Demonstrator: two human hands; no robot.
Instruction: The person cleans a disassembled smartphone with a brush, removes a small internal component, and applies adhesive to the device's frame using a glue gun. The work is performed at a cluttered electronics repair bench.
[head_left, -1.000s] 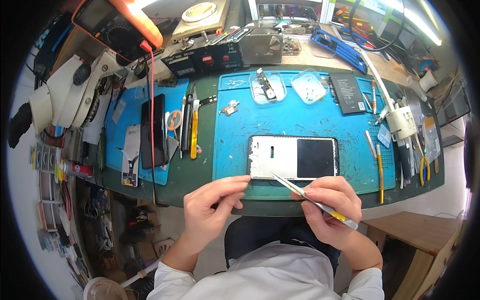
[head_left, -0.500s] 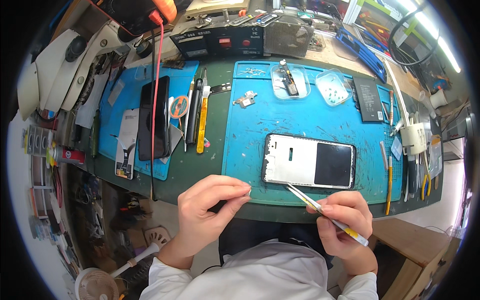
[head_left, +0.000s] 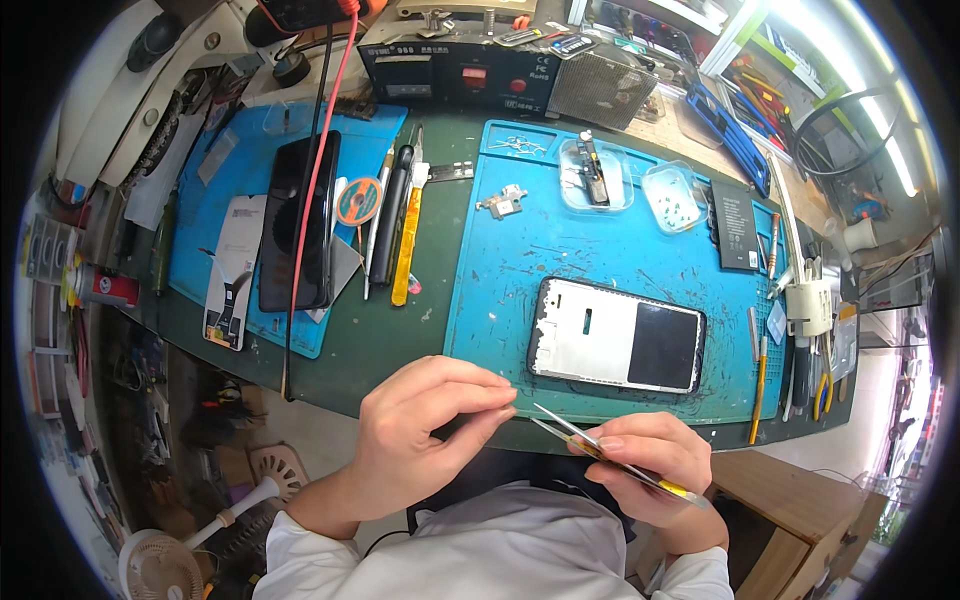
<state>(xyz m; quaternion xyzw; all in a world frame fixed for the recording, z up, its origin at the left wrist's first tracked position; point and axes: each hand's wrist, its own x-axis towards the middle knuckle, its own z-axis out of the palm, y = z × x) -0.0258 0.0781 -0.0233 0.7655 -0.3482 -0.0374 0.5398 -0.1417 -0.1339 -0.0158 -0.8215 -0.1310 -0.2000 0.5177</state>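
My left hand (head_left: 420,420) is closed in a pinch at the mat's front edge, thumb against fingertips. Whatever sits between them is too small to make out. In my right hand (head_left: 655,462) I hold tweezers (head_left: 568,434), their two tips apart and pointing left toward the pinched fingers, a short gap away. Beyond my hands, an opened phone frame (head_left: 585,345) with a white inner face and a dark rectangular recess lies flat on the blue work mat (head_left: 490,300). Neither hand touches it.
Small clear boxes (head_left: 672,198) and a phone battery (head_left: 736,225) lie at the mat's back. To the left are a dark phone (head_left: 290,240), a solder wire spool (head_left: 359,201) and a yellow-handled tool (head_left: 405,260). A red cable (head_left: 310,210) crosses the phone.
My right hand has moved left, bringing the tweezers from the phone frame's near edge toward my left fingertips. The left hand keeps its pinch. The whole view has shifted slightly.
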